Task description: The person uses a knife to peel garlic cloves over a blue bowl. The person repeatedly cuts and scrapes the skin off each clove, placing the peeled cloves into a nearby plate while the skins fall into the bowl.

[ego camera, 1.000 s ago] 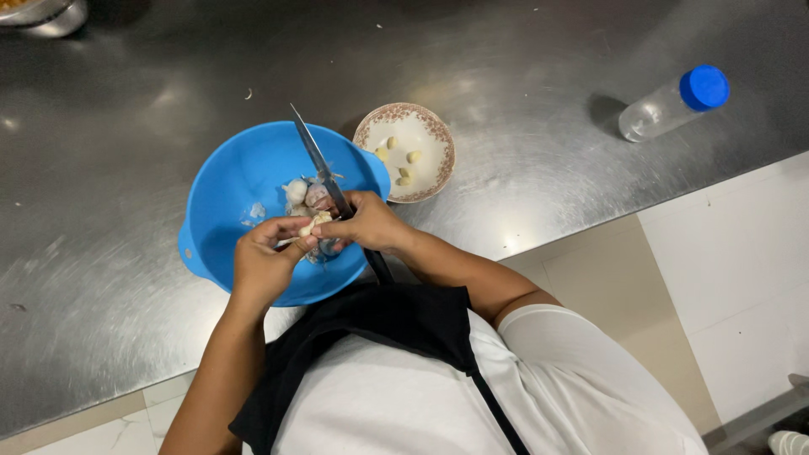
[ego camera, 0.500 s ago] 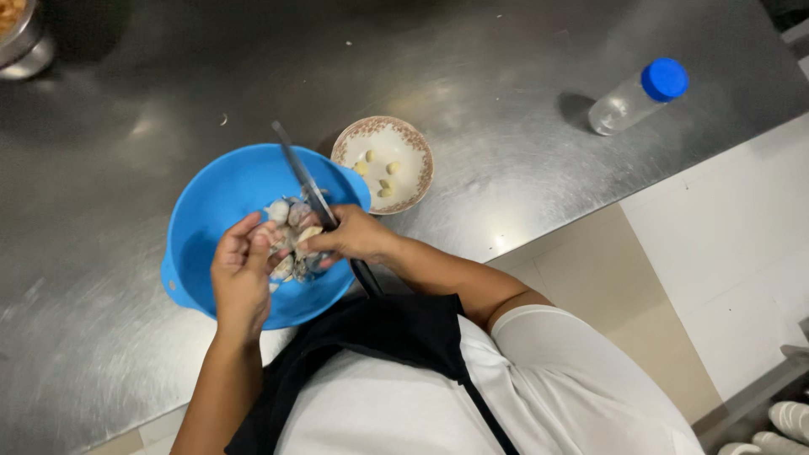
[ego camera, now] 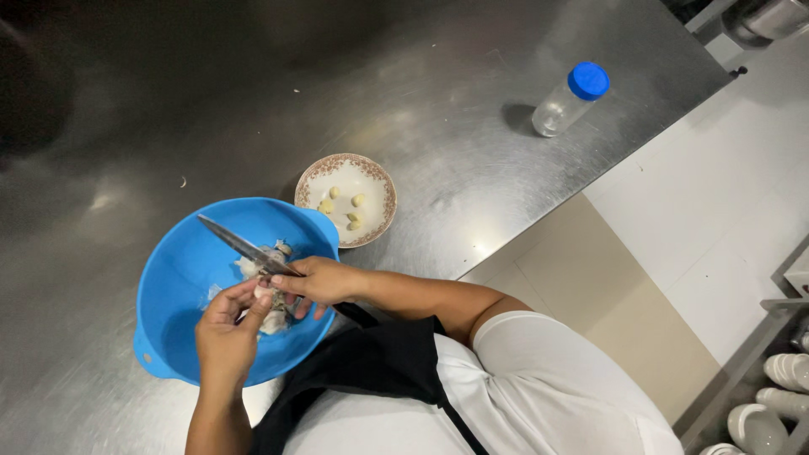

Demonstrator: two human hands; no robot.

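My right hand (ego camera: pixel 313 282) grips a long knife (ego camera: pixel 240 245) whose blade points up and left over a blue plastic bowl (ego camera: pixel 181 278). My left hand (ego camera: pixel 226 333) pinches a small garlic clove (ego camera: pixel 265 289) against the blade's base. Pale garlic pieces and skins (ego camera: pixel 253 268) lie inside the blue bowl beneath both hands. Just beyond it stands a small patterned dish (ego camera: pixel 379 190) with several peeled cloves (ego camera: pixel 341 206) in it.
All of this rests on a steel counter (ego camera: pixel 438 76). A clear bottle with a blue cap (ego camera: pixel 571 99) stands at the far right near the counter's edge. A scrap of skin (ego camera: pixel 183 181) lies on the steel. Stacked white dishes (ego camera: pixel 779 396) sit low right.
The view has shifted, so the bowls and bottle sit further right and lower. The knife blade has tilted from nearly upright to pointing left. Both hands stay together over the blue bowl.
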